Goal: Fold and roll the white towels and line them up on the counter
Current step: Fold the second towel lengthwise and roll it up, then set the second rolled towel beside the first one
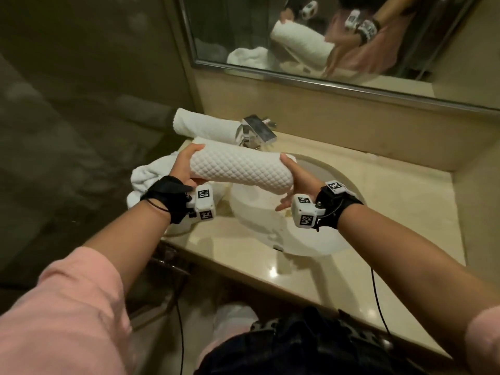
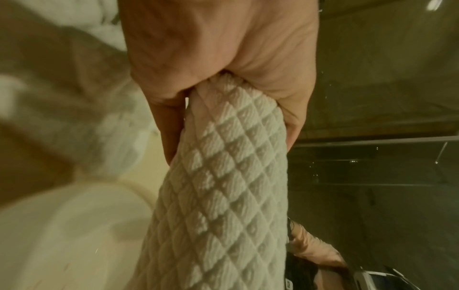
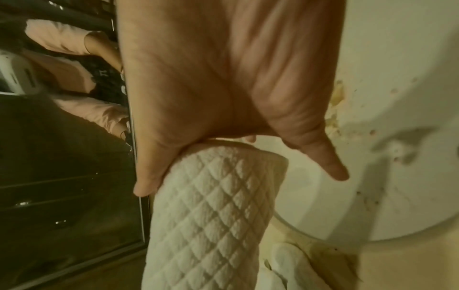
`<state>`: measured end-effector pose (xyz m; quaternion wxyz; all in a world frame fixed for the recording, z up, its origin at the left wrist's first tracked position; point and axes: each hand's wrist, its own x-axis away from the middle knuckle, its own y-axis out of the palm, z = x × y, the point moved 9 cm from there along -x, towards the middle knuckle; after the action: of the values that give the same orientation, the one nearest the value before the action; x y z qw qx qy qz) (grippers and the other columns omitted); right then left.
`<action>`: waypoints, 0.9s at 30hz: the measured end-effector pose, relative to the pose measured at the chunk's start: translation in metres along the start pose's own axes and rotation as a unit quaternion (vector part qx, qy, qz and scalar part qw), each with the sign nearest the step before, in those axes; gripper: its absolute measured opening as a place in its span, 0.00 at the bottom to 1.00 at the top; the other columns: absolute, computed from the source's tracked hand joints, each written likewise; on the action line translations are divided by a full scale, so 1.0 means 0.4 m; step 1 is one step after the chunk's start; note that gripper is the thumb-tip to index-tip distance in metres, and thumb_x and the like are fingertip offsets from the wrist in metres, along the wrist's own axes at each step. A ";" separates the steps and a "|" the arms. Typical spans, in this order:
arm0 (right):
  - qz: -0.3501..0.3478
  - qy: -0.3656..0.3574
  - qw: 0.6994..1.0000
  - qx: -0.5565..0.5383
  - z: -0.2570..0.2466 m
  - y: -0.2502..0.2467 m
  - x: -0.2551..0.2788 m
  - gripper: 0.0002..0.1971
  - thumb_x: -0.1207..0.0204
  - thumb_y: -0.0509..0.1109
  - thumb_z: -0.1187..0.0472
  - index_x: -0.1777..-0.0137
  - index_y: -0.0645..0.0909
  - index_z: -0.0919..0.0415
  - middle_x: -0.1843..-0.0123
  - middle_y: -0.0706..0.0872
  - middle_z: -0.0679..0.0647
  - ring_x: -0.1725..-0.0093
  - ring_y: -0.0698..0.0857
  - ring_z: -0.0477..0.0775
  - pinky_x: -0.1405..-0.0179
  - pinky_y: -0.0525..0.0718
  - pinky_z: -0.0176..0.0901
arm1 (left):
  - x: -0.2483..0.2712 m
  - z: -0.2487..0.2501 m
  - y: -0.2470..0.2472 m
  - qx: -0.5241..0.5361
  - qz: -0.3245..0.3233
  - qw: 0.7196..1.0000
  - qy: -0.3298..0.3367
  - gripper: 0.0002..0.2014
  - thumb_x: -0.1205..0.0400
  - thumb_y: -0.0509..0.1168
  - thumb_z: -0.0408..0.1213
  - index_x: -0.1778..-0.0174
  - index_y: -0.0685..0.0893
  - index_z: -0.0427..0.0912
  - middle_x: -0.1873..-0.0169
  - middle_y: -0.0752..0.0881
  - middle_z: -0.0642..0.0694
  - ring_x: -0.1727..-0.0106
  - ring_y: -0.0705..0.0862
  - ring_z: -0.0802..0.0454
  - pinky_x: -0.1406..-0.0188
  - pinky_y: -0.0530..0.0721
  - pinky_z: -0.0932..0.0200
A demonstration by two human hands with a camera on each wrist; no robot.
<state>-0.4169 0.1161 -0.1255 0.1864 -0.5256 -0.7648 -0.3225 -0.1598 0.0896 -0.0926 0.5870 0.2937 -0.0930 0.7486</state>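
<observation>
I hold a rolled white quilted towel level above the sink, one hand at each end. My left hand grips its left end, thumb and fingers wrapped round the roll. My right hand presses its palm flat against the right end of the roll. One finger lies along the roll and the thumb sticks out clear of it. A finished rolled towel lies at the back left of the counter, and another towel shows just behind the held one.
A crumpled loose white towel lies at the counter's left edge. The chrome faucet stands behind the white sink basin. A mirror hangs above. Bare beige counter stretches to the right of the sink.
</observation>
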 end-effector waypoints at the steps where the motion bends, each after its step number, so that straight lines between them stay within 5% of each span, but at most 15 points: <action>1: 0.006 0.005 1.000 0.008 -0.006 0.019 -0.022 0.32 0.27 0.63 0.30 0.29 0.73 0.48 0.34 0.80 0.60 0.40 0.83 0.68 0.52 0.83 0.76 | -0.019 0.020 -0.027 -0.002 0.005 1.000 0.001 0.22 0.30 0.72 0.49 0.42 0.81 0.45 0.39 0.84 0.39 0.44 0.85 0.39 0.40 0.83 0.42; 3: -0.019 0.010 0.999 -0.041 -0.018 0.066 -0.080 0.36 0.30 0.69 0.31 0.26 0.72 0.47 0.26 0.75 0.58 0.34 0.81 0.69 0.47 0.79 0.82 | -0.061 0.063 -0.068 0.004 -0.001 1.000 -0.003 0.20 0.28 0.71 0.48 0.42 0.81 0.44 0.39 0.85 0.39 0.40 0.84 0.38 0.37 0.80 0.40; 6: -0.084 0.002 0.982 -0.172 -0.065 0.166 -0.156 0.29 0.26 0.71 0.39 0.29 0.76 0.52 0.29 0.79 0.60 0.31 0.80 0.64 0.40 0.75 0.82 | -0.138 0.139 -0.114 0.000 -0.023 1.000 -0.005 0.15 0.25 0.68 0.46 0.46 0.82 0.43 0.43 0.85 0.39 0.40 0.83 0.39 0.34 0.78 0.41; 11: -0.025 -0.062 0.977 -0.204 -0.171 0.239 -0.280 0.26 0.25 0.72 0.49 0.30 0.76 0.60 0.38 0.83 0.65 0.45 0.86 0.62 0.50 0.89 0.54 | -0.256 0.253 -0.160 0.021 -0.071 0.997 -0.017 0.19 0.26 0.68 0.45 0.42 0.83 0.40 0.42 0.86 0.36 0.38 0.83 0.36 0.30 0.74 0.38; 14: 0.009 -0.055 0.978 -0.203 -0.192 0.256 -0.356 0.19 0.24 0.70 0.54 0.35 0.78 0.60 0.40 0.84 0.62 0.48 0.86 0.59 0.48 0.86 0.50 | -0.334 0.271 -0.181 0.021 -0.077 0.996 -0.036 0.24 0.29 0.70 0.45 0.37 0.82 0.40 0.35 0.83 0.36 0.35 0.82 0.35 0.30 0.72 0.36; 19: 0.071 -0.049 0.965 -0.248 -0.179 0.249 -0.456 0.24 0.23 0.68 0.64 0.27 0.72 0.68 0.33 0.81 0.65 0.43 0.86 0.62 0.50 0.89 0.49 | -0.417 0.240 -0.176 0.019 -0.090 0.994 -0.051 0.14 0.20 0.61 0.44 0.45 0.84 0.41 0.55 0.90 0.40 0.58 0.90 0.43 0.56 0.85 0.55; 22: 0.116 -0.033 0.962 -0.244 -0.155 0.232 -0.503 0.30 0.29 0.73 0.67 0.26 0.73 0.68 0.32 0.82 0.65 0.41 0.86 0.64 0.49 0.88 0.52 | -0.482 0.192 -0.197 0.015 -0.074 0.995 -0.072 0.19 0.22 0.64 0.47 0.38 0.84 0.42 0.49 0.90 0.41 0.57 0.90 0.43 0.56 0.86 0.54; 24: 0.138 -0.004 0.963 -0.230 -0.134 0.226 -0.520 0.36 0.37 0.79 0.66 0.27 0.74 0.68 0.33 0.83 0.65 0.41 0.85 0.65 0.44 0.86 0.54 | -0.496 0.170 -0.199 0.025 -0.062 0.994 -0.083 0.17 0.21 0.63 0.47 0.39 0.84 0.43 0.54 0.91 0.43 0.58 0.90 0.44 0.58 0.86 0.56; 27: 0.150 0.031 0.973 -0.171 -0.120 0.227 -0.545 0.26 0.32 0.77 0.64 0.32 0.78 0.68 0.40 0.86 0.64 0.48 0.87 0.62 0.45 0.86 0.51 | -0.523 0.168 -0.224 -0.036 -0.011 0.996 -0.077 0.10 0.15 0.59 0.45 0.45 0.80 0.44 0.67 0.91 0.52 0.71 0.87 0.53 0.75 0.80 0.68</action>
<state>-0.2530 -0.0443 -0.2001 0.1635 -0.6482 -0.6046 -0.4331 -0.0249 -0.0889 -0.1716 0.5962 0.3299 -0.1616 0.7139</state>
